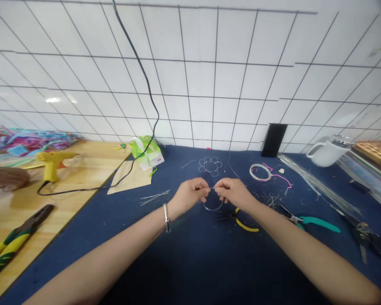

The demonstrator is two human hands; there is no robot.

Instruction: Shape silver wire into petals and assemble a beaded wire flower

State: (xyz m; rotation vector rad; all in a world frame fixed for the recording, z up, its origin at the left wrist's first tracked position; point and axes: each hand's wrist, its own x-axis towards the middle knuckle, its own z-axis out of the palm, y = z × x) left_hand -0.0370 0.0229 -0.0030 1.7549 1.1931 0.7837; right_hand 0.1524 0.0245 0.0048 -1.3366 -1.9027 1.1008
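Observation:
Both hands meet over the dark blue cloth, pinching a thin wire ring [213,209] at its top edge. My left hand [192,191], with a silver bangle at the wrist, closes thumb and fingers on one side of it. Close beside it, my right hand [233,191] grips the other side. The fingertips hide where the wire meets. Beyond the hands lies a flower-shaped wire piece [211,166] with round loops about a central ring. Yellow-handled pliers [246,225] rest just under my right forearm.
Teal-handled pliers [319,221], a bundle of wires [324,188] and a white ring with pink cord [260,173] lie right. A white mug [328,151] stands by the wall. Leftward are a yellow glue gun [52,165], its black cable, large pliers [22,233] and another person's hand [9,177].

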